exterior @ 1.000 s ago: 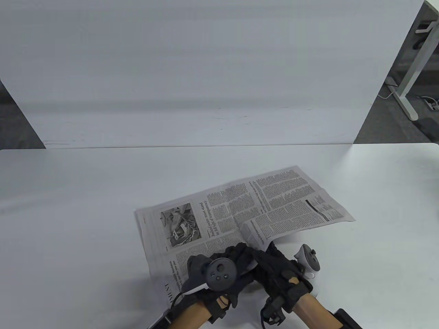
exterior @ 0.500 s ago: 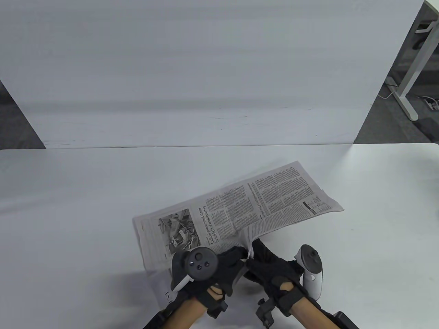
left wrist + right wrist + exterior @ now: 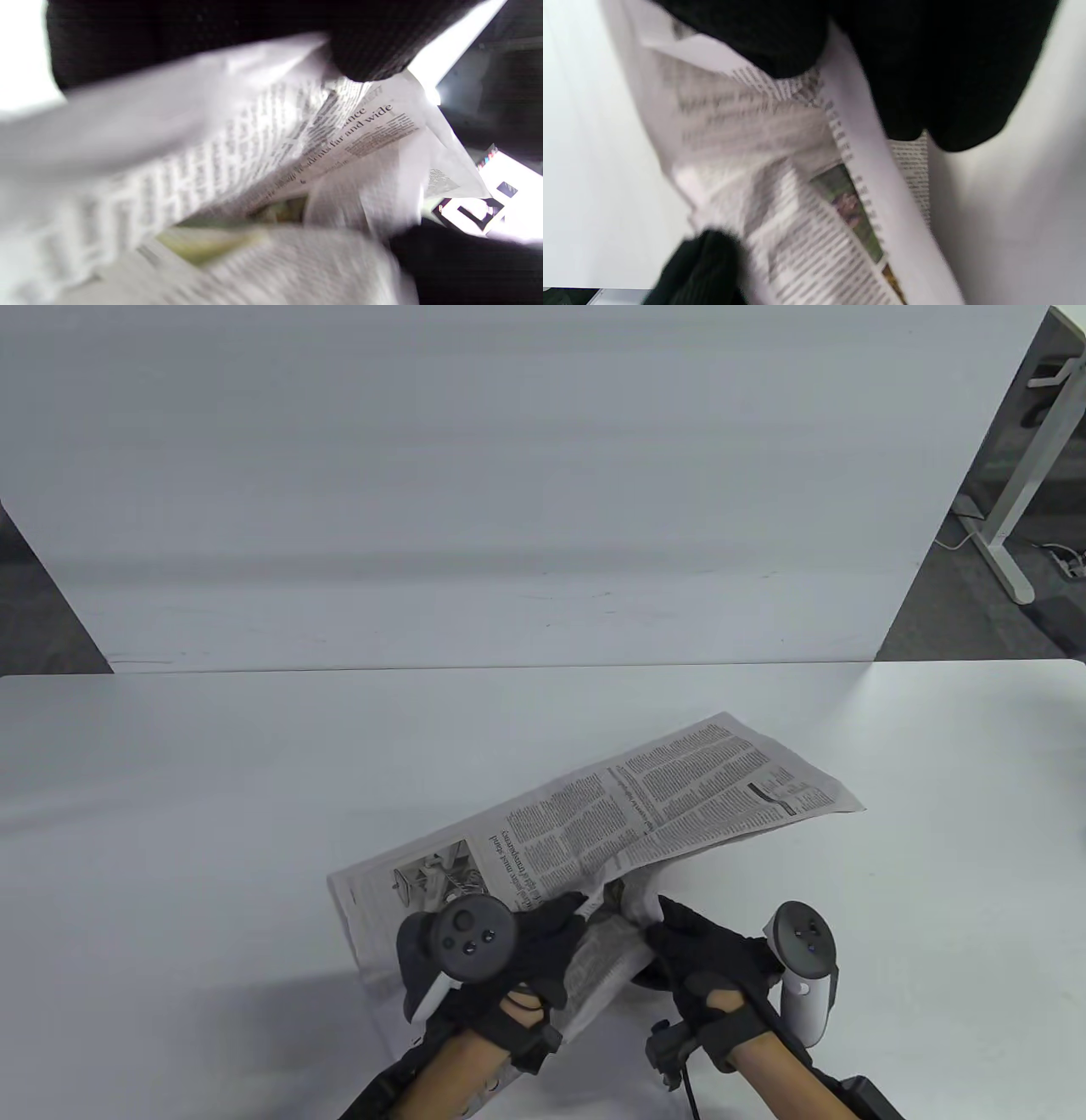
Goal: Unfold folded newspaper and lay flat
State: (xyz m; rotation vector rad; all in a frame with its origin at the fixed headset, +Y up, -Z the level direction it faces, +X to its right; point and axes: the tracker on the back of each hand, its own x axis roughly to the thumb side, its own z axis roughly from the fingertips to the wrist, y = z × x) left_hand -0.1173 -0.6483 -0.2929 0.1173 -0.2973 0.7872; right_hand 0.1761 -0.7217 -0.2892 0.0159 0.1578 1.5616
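White table [image 3: 212,814], folded newspaper [image 3: 679,789] lying on it near the front edge

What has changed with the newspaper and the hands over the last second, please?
The left hand and right hand have drawn apart, each gripping the newspaper at its near edge, lifting the top layer so inner pages show. The far end stays resting on the table.

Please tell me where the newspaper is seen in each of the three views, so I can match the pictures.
Table view: newspaper, lower centre, near edge lifted by both hands.
Left wrist view: fills most of the frame, blurred, pages parted.
Right wrist view: centre, running top to bottom.
Shared landmark: the white table.
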